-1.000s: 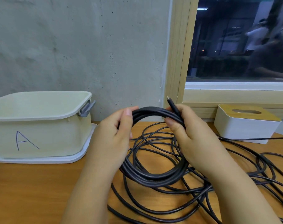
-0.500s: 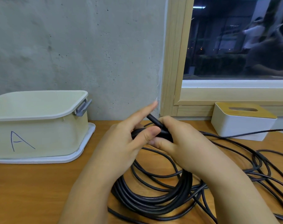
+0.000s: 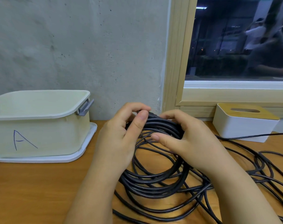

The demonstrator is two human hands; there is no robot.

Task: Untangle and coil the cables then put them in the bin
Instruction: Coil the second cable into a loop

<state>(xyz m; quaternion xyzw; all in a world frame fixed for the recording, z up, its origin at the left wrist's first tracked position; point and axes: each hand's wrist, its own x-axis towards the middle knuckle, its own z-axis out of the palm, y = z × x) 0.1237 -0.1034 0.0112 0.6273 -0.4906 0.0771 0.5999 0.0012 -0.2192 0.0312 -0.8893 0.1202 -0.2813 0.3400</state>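
Head cam: one coil wound, its top gripped between left hand and right hand, lower loops hanging to the table. Both hands curl round the bundle, likely tucking the end in. Bin sits well left, looks empty. Loose cables to the right are not yet untangled.

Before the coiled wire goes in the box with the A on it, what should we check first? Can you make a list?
1. Both hands hold the coil: left hand and right hand grip the black coil: ok.
2. Loose end tucked in: hidden under the fingers: cannot tell.
3. Coil free of the other cables on the table: strands cross under it: cannot tell.
4. Bin open at the top: ok.
5. Room inside the bin: inside not visible: cannot tell.
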